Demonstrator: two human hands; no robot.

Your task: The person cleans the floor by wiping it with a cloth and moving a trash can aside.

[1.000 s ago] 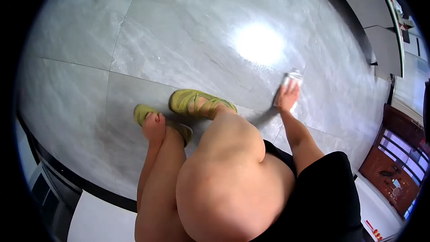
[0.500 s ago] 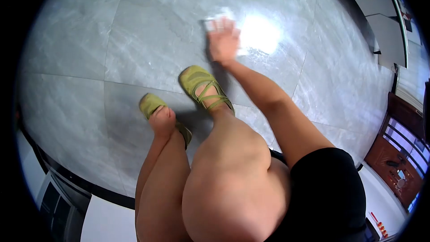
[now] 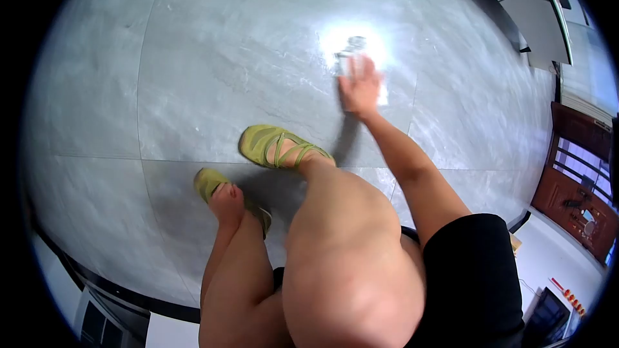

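My right hand [image 3: 362,88] lies flat on the floor with its fingers spread, blurred by motion. Under it is a thin white wipe [image 3: 383,95], whose edges partly vanish in the bright glare; whether it is paper or cloth I cannot tell. My left hand [image 3: 227,202] rests low by my left foot, fingers curled against the ankle and the green shoe [image 3: 207,182]. What is inside those fingers, if anything, is hidden. The other green shoe [image 3: 259,145], with crossed straps, stands between the two hands.
Large grey tiles [image 3: 213,84] form the floor, with a strong light reflection near my right hand. Pale cabinets [image 3: 535,22] line the upper right. A brown door [image 3: 580,206] with bars is at the right, and a dark screen [image 3: 547,318] sits lower right.
My right hand has slid right and slightly closer to me across the floor, the white wipe moving with it. The right-foot shoe has turned more sideways. The left hand stays by the ankle.
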